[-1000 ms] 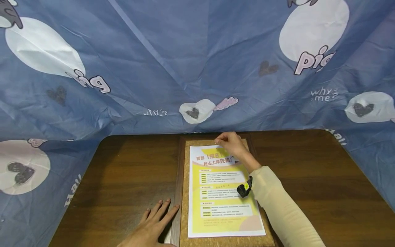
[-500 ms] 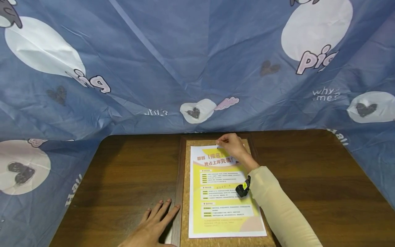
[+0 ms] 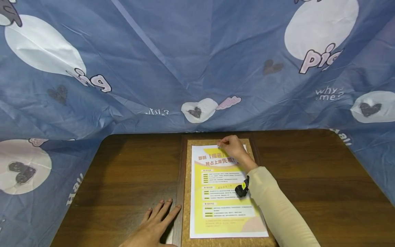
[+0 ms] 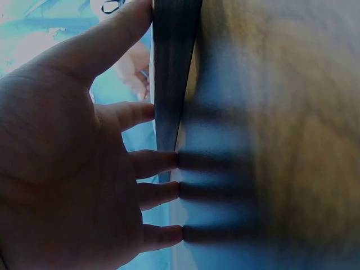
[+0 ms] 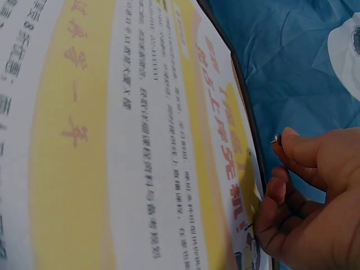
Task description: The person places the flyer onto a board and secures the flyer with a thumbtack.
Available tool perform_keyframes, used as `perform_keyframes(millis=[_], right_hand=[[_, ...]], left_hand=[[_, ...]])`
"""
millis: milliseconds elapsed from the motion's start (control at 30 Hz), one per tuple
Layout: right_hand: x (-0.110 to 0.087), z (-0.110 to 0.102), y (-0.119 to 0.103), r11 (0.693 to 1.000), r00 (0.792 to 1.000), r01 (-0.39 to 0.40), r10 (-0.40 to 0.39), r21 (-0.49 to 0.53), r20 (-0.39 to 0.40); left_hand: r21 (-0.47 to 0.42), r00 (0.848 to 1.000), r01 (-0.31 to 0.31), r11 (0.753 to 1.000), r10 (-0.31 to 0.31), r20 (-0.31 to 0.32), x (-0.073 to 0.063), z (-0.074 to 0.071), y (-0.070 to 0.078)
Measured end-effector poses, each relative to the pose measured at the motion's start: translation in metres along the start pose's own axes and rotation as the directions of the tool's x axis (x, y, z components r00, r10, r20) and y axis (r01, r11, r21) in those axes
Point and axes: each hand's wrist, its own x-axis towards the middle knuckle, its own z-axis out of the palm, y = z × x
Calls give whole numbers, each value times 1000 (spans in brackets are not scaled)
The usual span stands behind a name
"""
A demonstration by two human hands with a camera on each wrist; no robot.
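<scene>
My right hand [image 3: 232, 145] pinches a small shiny push pin [image 5: 276, 139] between thumb and index finger. Its other fingers curl in by the top edge of a yellow and white printed poster [image 3: 228, 197]. The poster lies flat on a cork board [image 3: 186, 206] with a dark wooden frame [image 3: 178, 206]. To the left of the board, my left hand [image 3: 151, 224] rests with fingers spread. In the left wrist view, the thumb and index finger of that hand [image 4: 73, 146] are at the frame's side, and the other fingertips touch the table.
The brown wooden table [image 3: 314, 178] extends to both sides of the board. Behind its far edge hangs a blue patterned cloth [image 3: 154, 68]. A black wrist camera [image 3: 242, 188] on the right sleeve [image 3: 277, 202] overlaps the poster in the head view.
My right hand with the push pin has come slightly down toward the poster's top edge. The left hand stays in place, and the head view has shifted a little.
</scene>
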Motion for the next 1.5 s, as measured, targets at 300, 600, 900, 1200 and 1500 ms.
perform_keyframes(millis=[300, 600, 900, 1200, 1500], right_hand=[[0, 2, 2, 999, 999, -23, 22, 37, 24], [1, 3, 4, 999, 999, -30, 30, 11, 25], [2, 7, 7, 994, 999, -35, 33, -103, -19], [3, 10, 6, 988, 998, -26, 18, -151, -53], [8, 10, 6, 980, 993, -51, 30, -191, -112]], left_hand=[[7, 1000, -8, 1000, 8, -17, 0, 0, 1], [12, 1000, -6, 1000, 6, -16, 0, 0, 2], [30, 1000, -7, 1000, 8, -23, 0, 1, 2], [5, 1000, 10, 1000, -9, -8, 0, 1, 2], [33, 1000, 10, 999, -9, -10, 0, 1, 1]])
